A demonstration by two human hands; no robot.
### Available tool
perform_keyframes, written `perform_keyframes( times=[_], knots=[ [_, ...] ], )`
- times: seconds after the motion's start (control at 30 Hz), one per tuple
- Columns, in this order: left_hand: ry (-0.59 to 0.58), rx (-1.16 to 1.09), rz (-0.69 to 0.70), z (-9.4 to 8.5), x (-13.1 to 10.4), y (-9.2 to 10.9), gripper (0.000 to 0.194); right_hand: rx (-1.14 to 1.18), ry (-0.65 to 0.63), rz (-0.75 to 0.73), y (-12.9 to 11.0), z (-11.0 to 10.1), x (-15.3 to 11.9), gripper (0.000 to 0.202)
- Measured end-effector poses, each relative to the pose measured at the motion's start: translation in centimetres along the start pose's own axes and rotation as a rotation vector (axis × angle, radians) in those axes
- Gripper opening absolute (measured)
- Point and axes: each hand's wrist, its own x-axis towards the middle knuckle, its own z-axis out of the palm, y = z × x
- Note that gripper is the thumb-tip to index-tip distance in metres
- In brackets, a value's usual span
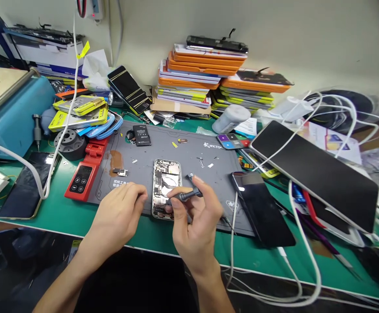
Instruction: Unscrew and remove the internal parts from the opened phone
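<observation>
An opened phone lies on a grey work mat, its inner parts showing. My right hand grips a dark screwdriver between thumb and fingers, over the phone's lower right part. Just left of the phone, my left hand is closed with its fingers curled; whatever it may hold is hidden. A black battery lies on the mat above the phone. Near my left hand sits a small metal part.
A red device stands along the mat's left edge. On the right lie a black phone and a large dark tablet with white cables. Orange boxes are stacked behind. A blue machine stands at far left.
</observation>
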Motion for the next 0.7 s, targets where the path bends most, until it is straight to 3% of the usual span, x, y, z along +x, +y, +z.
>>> perform_keyframes(
  times=[0.23,0.43,0.57,0.7],
  knots=[
    [0.007,0.003,-0.005,0.04,-0.04,0.15,0.023,-0.026,-0.026,-0.035,0.15,-0.06,-0.03,0.074],
    [0.007,0.027,0.015,0.18,0.08,0.08,0.023,-0.17,-0.052,-0.26,-0.1,-0.55,0.43,0.081],
    [0.023,0.036,0.017,0.41,0.09,-0.17,0.023,-0.073,-0.13,-0.195,-0.28,-0.77,0.3,0.075],
    [-0.01,-0.048,-0.022,0.19,0.1,-0.32,0.023,-0.086,-0.071,-0.156,-0.05,-0.6,-0.03,0.082]
  ],
)
